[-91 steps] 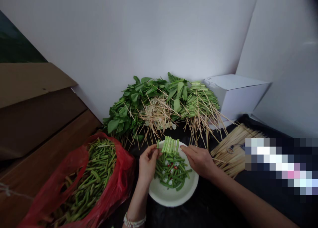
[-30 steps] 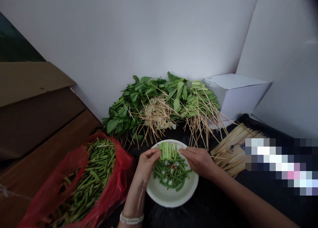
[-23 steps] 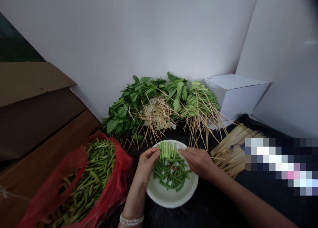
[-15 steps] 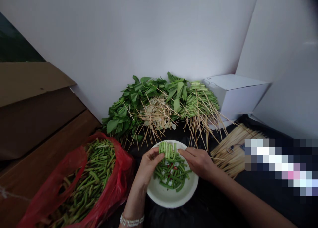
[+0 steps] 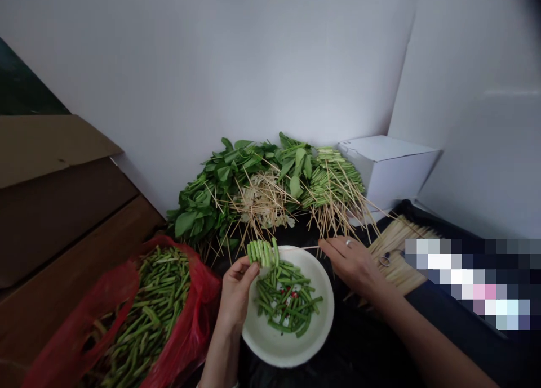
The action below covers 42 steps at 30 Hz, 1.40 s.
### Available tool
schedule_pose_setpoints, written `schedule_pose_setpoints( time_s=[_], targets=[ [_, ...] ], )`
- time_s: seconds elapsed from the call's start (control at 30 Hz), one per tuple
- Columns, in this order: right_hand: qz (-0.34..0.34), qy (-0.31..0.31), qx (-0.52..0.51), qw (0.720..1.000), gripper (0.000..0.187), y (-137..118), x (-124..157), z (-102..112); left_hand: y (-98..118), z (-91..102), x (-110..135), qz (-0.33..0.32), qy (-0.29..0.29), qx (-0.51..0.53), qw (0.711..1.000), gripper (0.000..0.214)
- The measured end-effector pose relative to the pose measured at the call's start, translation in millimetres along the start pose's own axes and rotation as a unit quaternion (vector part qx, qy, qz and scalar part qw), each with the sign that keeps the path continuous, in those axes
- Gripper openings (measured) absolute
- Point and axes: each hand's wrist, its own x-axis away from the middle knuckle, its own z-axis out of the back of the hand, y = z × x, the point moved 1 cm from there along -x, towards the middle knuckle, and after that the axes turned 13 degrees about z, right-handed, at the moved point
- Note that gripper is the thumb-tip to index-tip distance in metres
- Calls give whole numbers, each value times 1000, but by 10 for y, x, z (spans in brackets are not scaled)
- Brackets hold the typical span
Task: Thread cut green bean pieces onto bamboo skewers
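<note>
Several cut green bean pieces (image 5: pixel 261 253) stand side by side in a row on a thin wooden skewer (image 5: pixel 305 248). My left hand (image 5: pixel 236 291) pinches the row between thumb and fingers, above the left rim of a white bowl (image 5: pixel 291 348). My right hand (image 5: pixel 353 266), wearing a ring, is closed on the skewer's other end, past the bowl's right rim. Loose green bean pieces (image 5: pixel 291 315) lie in the bowl over a red printed pattern.
A red plastic bag (image 5: pixel 203 298) full of cut beans (image 5: pixel 163 298) sits at the left. Behind the bowl are skewered leafy greens (image 5: pixel 194 208), pale skewered pieces (image 5: pixel 262 196) and skewered beans (image 5: pixel 333 177). Bare skewers (image 5: pixel 395 250), scissors (image 5: pixel 384 259) and a white box (image 5: pixel 393 168) are at the right.
My right hand has moved right, away from the bean row, and a length of skewer now shows between my hands. My left hand has shifted left with the row.
</note>
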Motion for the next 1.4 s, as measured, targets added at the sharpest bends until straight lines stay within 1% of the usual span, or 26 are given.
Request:
schedule_pose_setpoints(
  time_s=[0.1, 0.2, 0.3, 0.4, 0.47, 0.57, 0.63, 0.7, 0.77, 0.87, 0.93, 0.97, 1.1, 1.17, 1.27, 1.33, 1.4],
  targets=[
    [-59, 51, -5, 997, 28, 94, 49, 24, 63, 73, 22, -20, 18, -73, 997, 34],
    [-145, 125, -64, 979, 24, 149, 51, 88, 88, 130, 23, -18, 59, -115, 992, 38],
    [-262, 177, -129, 940, 22, 168, -8, 215, 69, 140, 2, -3, 77, -137, 988, 37],
    [-351, 198, -194, 894, 25, 183, -101, 380, 39, 138, -22, 6, 79, -154, 985, 38],
    [-376, 211, -250, 867, 27, 203, -162, 485, 16, 152, -35, 5, 72, -170, 983, 38],
    [-388, 216, -332, 832, 29, 256, -232, 599, -28, 199, -54, -13, 63, -199, 978, 37],
    [-389, 212, -373, 815, 29, 317, -262, 621, -60, 233, -69, -31, 68, -224, 972, 35],
    [-392, 211, -384, 809, 29, 424, -280, 587, -85, 255, -85, -44, 71, -252, 964, 32],
    [-396, 224, -359, 815, 29, 595, -287, 496, -95, 263, -96, -57, 70, -274, 957, 29],
    [-400, 238, -290, 836, 33, 951, -286, 282, -81, 253, -99, -85, 68, -298, 948, 25],
    [-408, 201, -217, 864, 37, 1204, -290, 126, -67, 241, -94, -100, 66, -306, 945, 23],
    [-411, 167, -167, 880, 39, 1321, -297, 53, -62, 237, -91, -104, 65, -307, 944, 22],
    [-409, 117, -112, 898, 34, 1674, -362, -192, -73, 238, -92, -107, 63, -304, 944, 21],
    [-403, 89, -91, 906, 32, 1779, -402, -297, -85, 247, -100, -106, 60, -307, 944, 21],
    [-384, 52, -61, 920, 29, 1866, -431, -409, -93, 259, -116, -116, 57, -318, 939, 20],
    [-364, 35, -44, 930, 28, 1885, -418, -426, -93, 263, -121, -121, 56, -326, 936, 20],
    [-344, 25, -31, 938, 28, 1877, -378, -380, -90, 264, -120, -121, 53, -332, 934, 20]
  ],
)
